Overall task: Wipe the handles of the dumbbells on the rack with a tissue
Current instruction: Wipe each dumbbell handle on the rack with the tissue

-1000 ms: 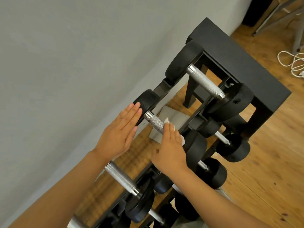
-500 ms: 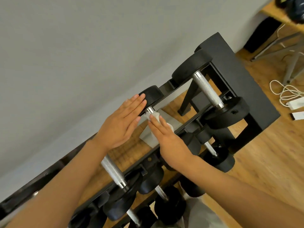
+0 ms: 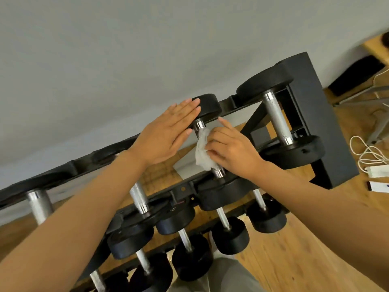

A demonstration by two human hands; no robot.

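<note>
Since half a second ago the right hand [image 3: 233, 151] has curled around the tissue [image 3: 203, 151], wrapping it on a dumbbell handle [image 3: 199, 125] on the rack [image 3: 315, 114], top tier toward its right end. Flat-fingered, the left hand [image 3: 166, 133] rests against that dumbbell's far head [image 3: 207, 105].

Black rack [image 3: 328, 123] standing on a wooden floor [image 3: 294, 260] against a grey wall. Upper tier: four dumbbells lying across its two rails, the largest dumbbell [image 3: 277, 119] at the rack's end panel, the next dumbbell [image 3: 208, 108] just beside it, then two more [image 3: 139, 199] [image 3: 40, 204] farther from the panel. Lower tiers: smaller dumbbells [image 3: 267, 218] in rows, nearer the viewer than the upper tier. On the floor beyond the end panel: a white cable [image 3: 366, 152] and a white adapter [image 3: 379, 171].
</note>
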